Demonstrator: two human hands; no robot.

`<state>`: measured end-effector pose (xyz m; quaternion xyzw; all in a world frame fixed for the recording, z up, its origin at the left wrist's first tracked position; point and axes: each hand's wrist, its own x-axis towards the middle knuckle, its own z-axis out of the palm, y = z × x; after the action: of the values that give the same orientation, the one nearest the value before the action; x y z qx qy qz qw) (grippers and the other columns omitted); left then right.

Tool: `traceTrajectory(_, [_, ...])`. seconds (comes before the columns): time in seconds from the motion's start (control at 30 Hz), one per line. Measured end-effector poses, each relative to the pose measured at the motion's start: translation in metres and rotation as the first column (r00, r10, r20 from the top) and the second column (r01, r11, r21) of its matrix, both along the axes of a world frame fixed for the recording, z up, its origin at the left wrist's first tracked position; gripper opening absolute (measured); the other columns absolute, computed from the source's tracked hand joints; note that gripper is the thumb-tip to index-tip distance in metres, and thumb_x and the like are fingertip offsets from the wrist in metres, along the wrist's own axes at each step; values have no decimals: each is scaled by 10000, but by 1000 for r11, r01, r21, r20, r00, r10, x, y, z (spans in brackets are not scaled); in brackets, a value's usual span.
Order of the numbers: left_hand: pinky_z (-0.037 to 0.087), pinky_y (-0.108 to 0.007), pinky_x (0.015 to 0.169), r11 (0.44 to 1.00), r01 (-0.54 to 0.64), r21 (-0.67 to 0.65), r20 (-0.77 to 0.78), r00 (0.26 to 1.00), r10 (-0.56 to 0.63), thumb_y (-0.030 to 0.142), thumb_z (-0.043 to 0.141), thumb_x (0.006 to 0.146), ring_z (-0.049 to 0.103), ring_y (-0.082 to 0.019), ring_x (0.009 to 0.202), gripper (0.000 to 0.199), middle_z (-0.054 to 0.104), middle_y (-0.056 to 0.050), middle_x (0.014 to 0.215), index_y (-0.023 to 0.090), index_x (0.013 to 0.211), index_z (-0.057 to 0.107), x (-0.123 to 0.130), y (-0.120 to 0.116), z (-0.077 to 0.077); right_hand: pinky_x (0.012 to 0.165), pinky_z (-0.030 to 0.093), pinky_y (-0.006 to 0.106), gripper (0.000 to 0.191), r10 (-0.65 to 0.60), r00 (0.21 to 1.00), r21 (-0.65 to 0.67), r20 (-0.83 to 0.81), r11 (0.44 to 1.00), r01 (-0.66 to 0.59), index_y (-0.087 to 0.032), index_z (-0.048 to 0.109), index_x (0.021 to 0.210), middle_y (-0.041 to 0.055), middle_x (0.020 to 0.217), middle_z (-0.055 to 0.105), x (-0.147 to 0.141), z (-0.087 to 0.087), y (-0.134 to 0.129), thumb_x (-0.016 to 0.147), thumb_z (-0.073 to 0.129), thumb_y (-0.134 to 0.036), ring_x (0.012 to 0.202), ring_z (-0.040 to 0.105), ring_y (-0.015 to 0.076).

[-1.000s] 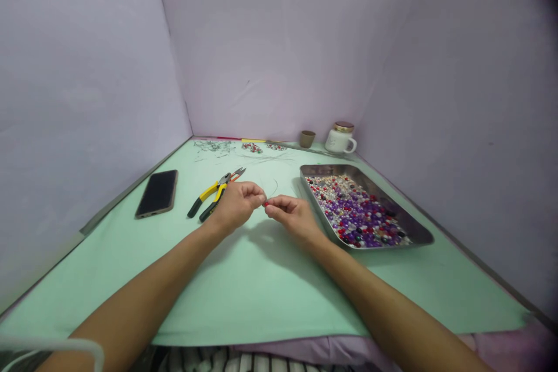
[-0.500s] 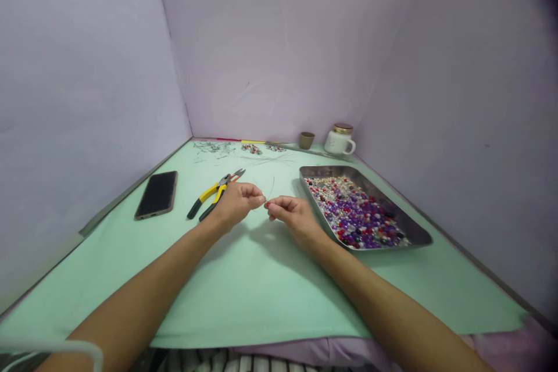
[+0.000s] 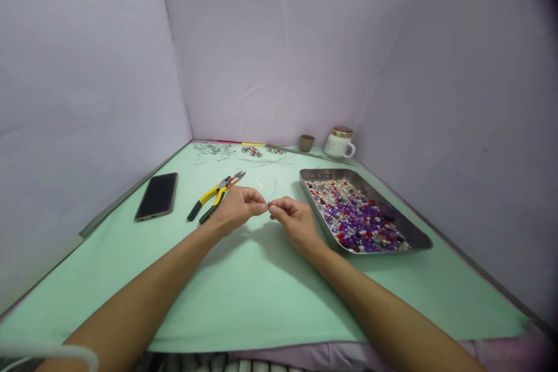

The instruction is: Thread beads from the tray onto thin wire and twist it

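Over the middle of the green table my two hands meet, fingertips nearly touching. My left hand (image 3: 242,204) is closed in a pinch on a thin wire (image 3: 274,186), whose loose ends curve up and away from the fingers. Between finger and thumb of my right hand (image 3: 294,216) is a small red bead (image 3: 269,205), mostly hidden by the fingertips. Whether the wire passes through the bead is too small to tell. Yellow-and-black pliers (image 3: 209,195) lie just behind and left of my left hand, partly covered by it.
Right of my hands stands a metal tray (image 3: 370,189) of mixed beads. A phone (image 3: 157,196) lies at the left. Along the back are cut wire pieces (image 3: 213,150), small beaded clusters (image 3: 251,151), a brown cup (image 3: 306,143) and a lidded white mug (image 3: 339,144).
My left fingertips have shifted slightly right, closer to the right ones, covering more of the bead. A second wire end now shows above the left hand. The view has tilted a little.
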<state>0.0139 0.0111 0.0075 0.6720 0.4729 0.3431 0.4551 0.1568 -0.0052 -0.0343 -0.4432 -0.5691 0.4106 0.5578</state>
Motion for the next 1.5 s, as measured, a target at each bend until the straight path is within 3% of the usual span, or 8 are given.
traceTrajectory(0.37, [211, -196, 406, 997, -25, 78, -132, 991, 35, 260, 540, 593, 301, -53, 415, 131, 381, 60, 431, 135, 562, 561, -1, -2, 1, 594, 432, 256, 111, -7, 1000, -40, -10, 999, 7, -142, 643, 657, 21, 582, 622, -2, 1, -5, 636, 614, -247, 572, 552, 129])
traceTrajectory(0.73, [248, -184, 425, 996, 8, 88, -63, 998, -2, 229, 538, 594, 338, -48, 442, 98, 424, 58, 472, 134, 572, 543, -1, 0, -1, 598, 439, 248, 120, 9, 996, -71, -93, 997, -15, -137, 640, 667, 19, 578, 631, -3, 1, -4, 625, 628, -248, 564, 563, 121])
traceTrajectory(1.03, [232, -179, 399, 981, -12, 195, -152, 987, 43, 204, 519, 586, 305, -45, 418, 76, 382, 68, 441, 136, 552, 522, 1, -1, -4, 592, 426, 233, 90, 76, 995, -84, -66, 993, -81, -135, 626, 648, 9, 585, 615, -2, 0, -2, 626, 618, -222, 560, 547, 108])
traceTrajectory(1.5, [228, -186, 401, 978, 11, 210, -207, 978, 33, 190, 513, 593, 300, -49, 411, 78, 363, 66, 418, 135, 565, 561, 0, -1, -4, 605, 435, 254, 122, 77, 997, -85, -5, 993, -77, -145, 648, 682, 18, 604, 632, -1, -7, 0, 622, 617, -247, 580, 567, 131])
